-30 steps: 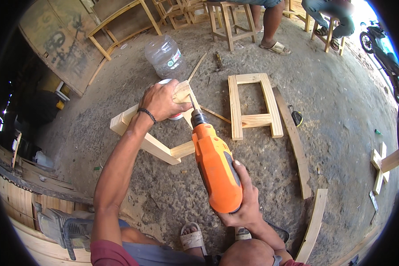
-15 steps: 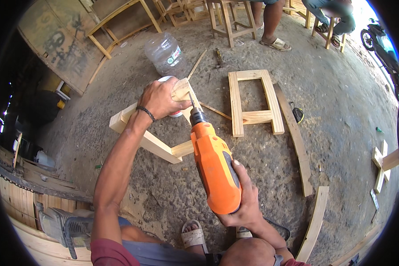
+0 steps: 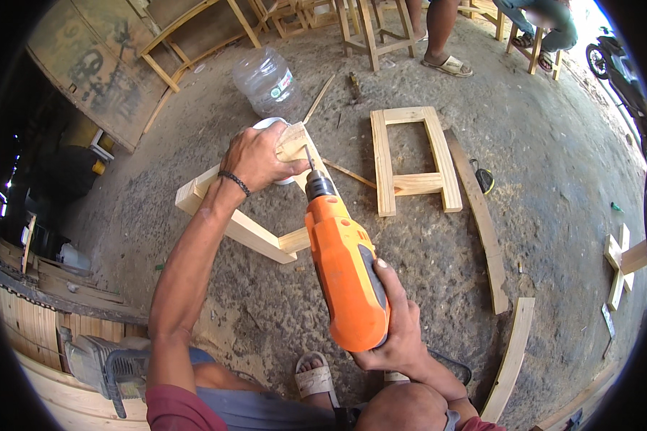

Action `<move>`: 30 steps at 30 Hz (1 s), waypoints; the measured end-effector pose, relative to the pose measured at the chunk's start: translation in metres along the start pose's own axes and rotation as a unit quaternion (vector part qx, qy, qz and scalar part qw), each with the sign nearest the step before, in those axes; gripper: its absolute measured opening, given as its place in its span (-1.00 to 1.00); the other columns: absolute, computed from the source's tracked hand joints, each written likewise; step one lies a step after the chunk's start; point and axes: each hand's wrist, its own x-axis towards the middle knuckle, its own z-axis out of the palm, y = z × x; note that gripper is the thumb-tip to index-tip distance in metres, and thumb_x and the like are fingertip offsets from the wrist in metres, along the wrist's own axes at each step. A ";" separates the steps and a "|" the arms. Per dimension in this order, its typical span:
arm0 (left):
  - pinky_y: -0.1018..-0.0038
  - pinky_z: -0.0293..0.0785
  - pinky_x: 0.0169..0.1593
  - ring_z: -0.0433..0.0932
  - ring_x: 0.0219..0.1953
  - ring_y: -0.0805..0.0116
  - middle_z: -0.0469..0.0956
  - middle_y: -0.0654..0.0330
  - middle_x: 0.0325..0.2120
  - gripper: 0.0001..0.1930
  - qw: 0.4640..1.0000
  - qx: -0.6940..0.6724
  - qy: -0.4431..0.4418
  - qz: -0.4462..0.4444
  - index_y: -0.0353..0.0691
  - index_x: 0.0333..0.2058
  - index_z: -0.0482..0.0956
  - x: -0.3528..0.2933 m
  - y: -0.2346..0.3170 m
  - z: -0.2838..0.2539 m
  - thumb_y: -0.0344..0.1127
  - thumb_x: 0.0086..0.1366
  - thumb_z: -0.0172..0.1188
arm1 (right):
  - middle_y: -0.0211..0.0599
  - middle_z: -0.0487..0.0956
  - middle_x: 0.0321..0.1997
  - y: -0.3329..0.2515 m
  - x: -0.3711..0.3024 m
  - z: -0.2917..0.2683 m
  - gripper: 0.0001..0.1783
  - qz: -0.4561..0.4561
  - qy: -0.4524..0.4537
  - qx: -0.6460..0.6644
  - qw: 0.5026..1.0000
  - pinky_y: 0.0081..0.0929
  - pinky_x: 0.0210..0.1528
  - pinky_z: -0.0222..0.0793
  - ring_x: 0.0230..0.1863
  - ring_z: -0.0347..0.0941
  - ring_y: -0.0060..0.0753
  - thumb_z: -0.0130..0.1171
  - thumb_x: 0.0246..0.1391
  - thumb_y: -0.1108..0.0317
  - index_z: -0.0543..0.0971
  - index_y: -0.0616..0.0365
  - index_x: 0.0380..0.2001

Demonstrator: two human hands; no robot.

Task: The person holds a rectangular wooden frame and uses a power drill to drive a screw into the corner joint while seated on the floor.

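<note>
1. The left hand gripped one end of a wooden frame.
2. The right hand clasped an orange drill, bit beside the left thumb.
3. Another frame lay beyond the right hand.

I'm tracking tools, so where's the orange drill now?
In the head view, the orange drill is near the centre, in the right hand, below and right of the left hand.

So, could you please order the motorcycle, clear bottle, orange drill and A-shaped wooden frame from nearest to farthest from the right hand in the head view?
1. Orange drill, in the right hand
2. A-shaped wooden frame, on the floor ahead
3. Clear bottle, farther ahead, left
4. Motorcycle, far right
</note>
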 end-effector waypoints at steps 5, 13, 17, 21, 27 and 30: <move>0.10 0.62 -0.09 0.71 -0.23 -0.11 0.71 -0.11 -0.33 -0.29 1.000 0.001 0.001 0.004 -0.28 -0.09 0.61 0.000 -0.001 0.000 0.23 -0.01 0.49 | 0.34 0.59 0.09 0.000 0.001 0.001 0.07 -0.002 -0.007 -0.003 1.000 -0.20 -0.09 0.65 -0.12 0.70 0.17 0.49 -0.16 0.30 0.19 0.40 0.40; 0.01 0.61 -0.10 0.70 -0.24 -0.21 0.69 -0.16 -0.38 -0.24 0.998 0.050 -0.030 -0.010 -0.29 -0.11 0.56 0.003 -0.004 -0.001 0.33 0.00 0.43 | 0.29 0.62 0.04 -0.004 -0.004 0.005 0.10 0.068 -0.019 -0.020 0.997 -0.11 0.02 0.61 -0.03 0.67 0.25 0.49 -0.10 0.26 0.11 0.35 0.43; 0.02 0.61 -0.08 0.69 -0.21 -0.20 0.69 -0.16 -0.33 -0.25 0.999 0.046 -0.026 -0.009 -0.29 -0.08 0.56 0.003 -0.003 -0.002 0.30 0.01 0.42 | 0.26 0.63 0.06 0.001 -0.009 0.009 0.11 0.080 -0.003 -0.028 0.996 -0.12 0.05 0.61 -0.01 0.68 0.17 0.49 -0.08 0.25 0.08 0.33 0.44; 0.04 0.58 -0.05 0.68 -0.16 -0.18 0.69 -0.16 -0.28 -0.31 0.999 0.031 -0.030 -0.009 -0.28 -0.09 0.56 0.005 -0.006 -0.003 0.26 0.09 0.40 | 0.28 0.62 0.06 -0.002 -0.023 0.008 0.11 0.095 0.014 -0.009 0.995 -0.15 0.05 0.61 0.01 0.69 0.11 0.49 -0.08 0.28 0.08 0.34 0.44; 0.06 0.55 0.07 0.67 -0.07 -0.19 0.69 -0.21 -0.18 -0.29 0.999 -0.037 0.018 0.030 -0.24 0.08 0.55 0.012 -0.032 0.008 0.30 0.25 0.23 | 0.03 0.53 0.17 -0.014 -0.044 -0.003 0.15 0.191 0.044 0.172 0.965 -0.28 0.12 0.52 -0.03 0.63 -0.24 0.47 0.00 0.36 -0.06 0.38 0.46; 0.04 0.60 -0.01 0.70 -0.15 -0.21 0.71 -0.19 -0.31 -0.35 0.998 -0.052 0.019 0.004 -0.17 0.01 0.63 0.012 -0.018 0.004 0.32 0.29 0.17 | 0.02 0.58 0.10 -0.023 -0.049 -0.027 0.10 0.225 0.063 0.184 0.955 -0.33 -0.02 0.57 -0.09 0.64 -0.27 0.48 0.00 0.29 0.02 0.35 0.44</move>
